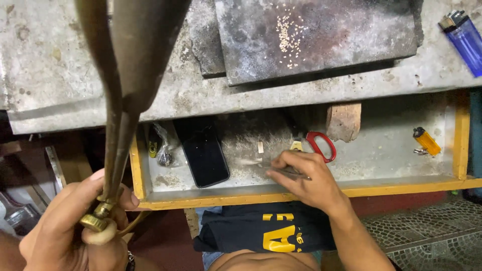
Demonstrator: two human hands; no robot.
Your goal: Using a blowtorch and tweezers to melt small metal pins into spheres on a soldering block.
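My left hand [75, 226] grips the brass end of a long brown torch-like tube [125, 75] that runs up past the camera, close and blurred. My right hand [306, 183] reaches into an open yellow-edged drawer [301, 190] and pinches thin metal tweezers [293, 173] whose tips point left over the drawer's dusty floor. Just ahead of that hand lie red-handled scissors [321, 145] and a small pale chip [260, 147].
A black phone [203, 153] lies in the drawer's left part beside a small plastic bag [163, 150]. A yellow lighter [427, 141] and a brick piece [344, 120] sit further right. On the worktop rest a dark slab [316, 35] with pale grains and a blue lighter [464, 40].
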